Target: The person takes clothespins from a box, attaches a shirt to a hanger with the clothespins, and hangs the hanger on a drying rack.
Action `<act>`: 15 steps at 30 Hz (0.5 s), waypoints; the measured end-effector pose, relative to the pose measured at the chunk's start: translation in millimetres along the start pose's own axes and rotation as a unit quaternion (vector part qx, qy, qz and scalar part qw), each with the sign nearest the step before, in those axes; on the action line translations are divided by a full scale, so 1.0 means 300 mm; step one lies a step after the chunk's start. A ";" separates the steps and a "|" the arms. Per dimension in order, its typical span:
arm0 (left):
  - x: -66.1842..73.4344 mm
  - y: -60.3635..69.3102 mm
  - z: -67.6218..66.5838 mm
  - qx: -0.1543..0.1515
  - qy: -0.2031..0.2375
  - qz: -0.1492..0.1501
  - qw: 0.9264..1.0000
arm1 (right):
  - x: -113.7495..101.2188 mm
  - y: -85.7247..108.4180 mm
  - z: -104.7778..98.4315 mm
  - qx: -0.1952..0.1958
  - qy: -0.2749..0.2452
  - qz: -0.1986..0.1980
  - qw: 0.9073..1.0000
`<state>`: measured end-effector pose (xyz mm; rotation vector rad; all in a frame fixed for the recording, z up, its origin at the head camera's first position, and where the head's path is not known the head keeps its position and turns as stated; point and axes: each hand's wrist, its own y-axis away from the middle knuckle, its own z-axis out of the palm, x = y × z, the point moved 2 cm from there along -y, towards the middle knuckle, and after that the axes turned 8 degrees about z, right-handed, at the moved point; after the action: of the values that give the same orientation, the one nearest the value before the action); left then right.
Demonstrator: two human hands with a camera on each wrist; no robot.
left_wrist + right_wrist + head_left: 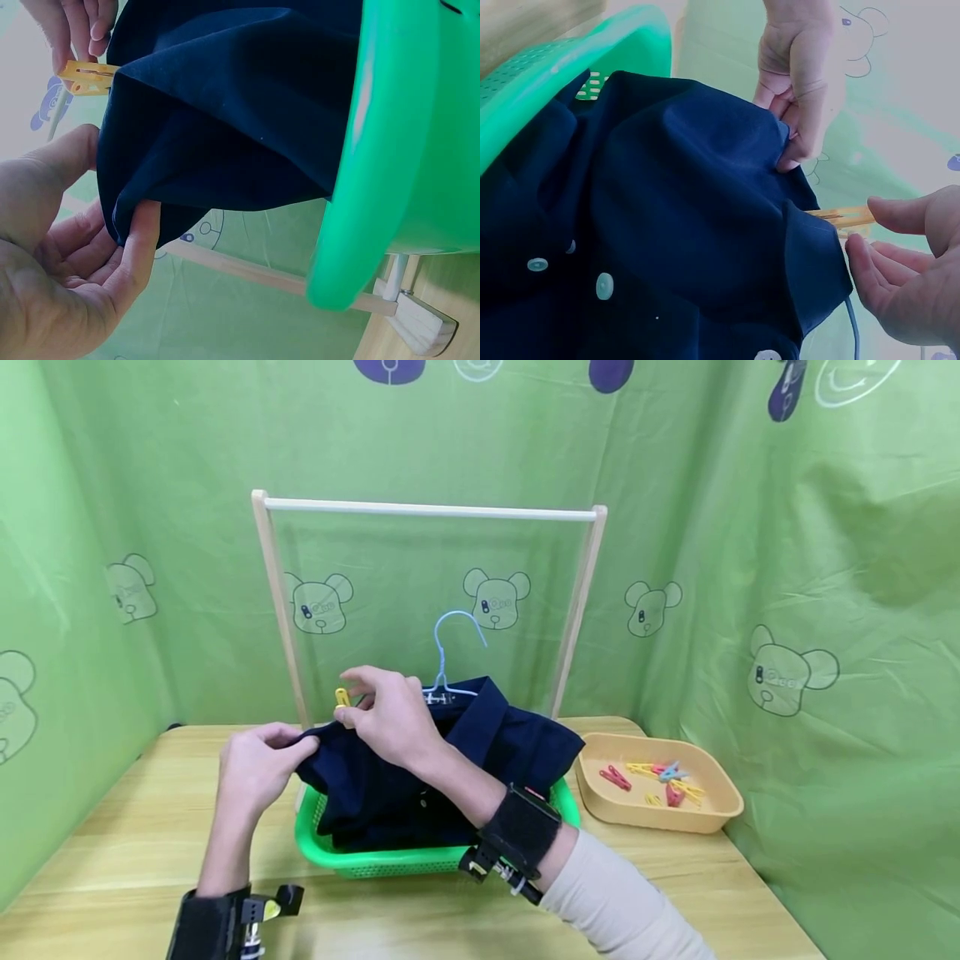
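Observation:
The navy shirt (360,777) lies bunched in a green basket (405,862), with a light-blue hanger (440,647) rising from its collar. At the shirt's left edge my left hand (258,768) pinches the cloth; the left wrist view shows this hand (82,262) with the fabric between thumb and fingers. A yellow clothespin (844,217) bites the cloth's upper edge, and my right hand (915,262) pinches its handle end between thumb and fingers. From the head view, the right hand (393,718) is just left of the hanger hook, the clothespin (342,697) at its fingertips.
Behind the basket stands a rack with wooden posts (277,593) and a white crossbar (427,510). To the right, a tan tray (652,817) holds several red, yellow and blue clothespins. Green curtains (420,452) surround the wooden table (112,860).

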<state>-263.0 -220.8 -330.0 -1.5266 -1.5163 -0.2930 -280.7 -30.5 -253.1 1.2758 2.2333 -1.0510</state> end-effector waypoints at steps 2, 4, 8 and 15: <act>0.000 0.000 0.000 0.000 -0.002 0.002 1.000 | 0.000 0.001 -0.004 0.005 -0.001 -0.001 1.000; 0.000 0.001 -0.001 0.002 -0.004 0.003 1.000 | 0.000 0.001 -0.006 0.010 -0.003 -0.005 1.000; 0.001 0.000 -0.005 0.002 -0.010 0.003 1.000 | 0.002 0.006 -0.012 0.015 -0.012 -0.007 1.000; 0.001 -0.001 -0.005 -0.005 -0.010 -0.001 1.000 | 0.003 0.016 -0.030 0.025 -0.025 -0.008 0.999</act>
<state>-262.6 -221.9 -328.8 -1.5398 -1.5338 -0.2890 -276.6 -21.6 -249.7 1.2391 2.1965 -1.1394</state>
